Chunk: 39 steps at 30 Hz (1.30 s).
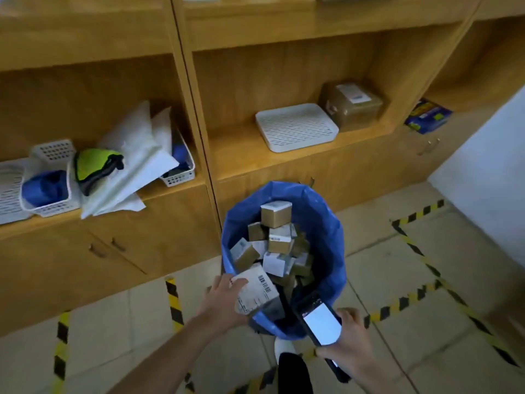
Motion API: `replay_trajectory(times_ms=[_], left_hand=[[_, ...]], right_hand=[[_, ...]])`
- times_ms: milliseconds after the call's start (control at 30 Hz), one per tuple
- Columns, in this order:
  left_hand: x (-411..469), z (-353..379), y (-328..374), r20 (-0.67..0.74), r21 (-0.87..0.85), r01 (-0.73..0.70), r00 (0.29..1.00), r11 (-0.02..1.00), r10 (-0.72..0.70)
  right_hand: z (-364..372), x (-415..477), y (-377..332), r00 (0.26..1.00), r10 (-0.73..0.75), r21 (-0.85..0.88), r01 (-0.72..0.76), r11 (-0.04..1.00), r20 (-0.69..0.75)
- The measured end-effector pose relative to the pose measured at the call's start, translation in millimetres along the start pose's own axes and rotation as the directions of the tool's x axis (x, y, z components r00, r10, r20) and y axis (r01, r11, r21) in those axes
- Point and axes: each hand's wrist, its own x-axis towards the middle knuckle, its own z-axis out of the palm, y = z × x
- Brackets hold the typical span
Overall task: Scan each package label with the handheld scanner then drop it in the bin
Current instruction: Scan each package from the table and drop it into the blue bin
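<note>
Our left hand (224, 298) grips a package (255, 292), label up, over the near rim of the bin (331, 223); our right hand (348, 346) clasps the scanner (318, 319) just beside. We should square the barcode (263, 284) to the scanner, then let go well inside the rim. Fingers under the package are hidden; the screen (322, 324) glows, perhaps blank, too blurred to read.

A bin (324, 223) lined with a blue bag stands on a tiled floor (369, 275) marked with yellow-and-black hazard tape (174, 300), close against wooden shelving (235, 150). On the shelf behind it lie a white perforated tray (297, 127) and a taped brown parcel (352, 106); white baskets (48, 208) and mailer bags (136, 160) crowd the left bay.
</note>
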Motion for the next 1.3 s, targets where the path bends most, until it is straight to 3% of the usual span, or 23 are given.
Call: replay_trajectory(times_ms=[100,300,567,767,1033,1300], left_hand=[[48,11,24,0.086,0.064,-0.011,0.996,0.998,0.005],[146,55,55,0.331,0.252,-0.105,0.943,0.962,0.016],[216,132,51,0.488,0.338,-0.182,0.873,0.923,-0.007],[231,169,37,0.528,0.286,-0.091,0.845,0.954,-0.078],[211,152,30,0.474,0.238,0.004,0.872,0.971,-0.120],[147,80,14,0.209,0.058,0.153,0.964,0.987,-0.162]], right_hand=[[-20,53,11,0.995,-0.033,-0.054,0.039,0.998,0.098],[-34,175,35,0.995,-0.030,-0.190,0.047,0.981,0.092],[-3,276,61,0.958,-0.215,-0.447,0.279,0.850,0.190],[24,304,76,0.942,-0.209,-0.417,0.306,0.856,0.262],[25,290,68,0.945,-0.171,-0.376,0.272,0.886,0.279],[5,239,12,0.943,-0.217,-0.253,0.281,0.926,0.253]])
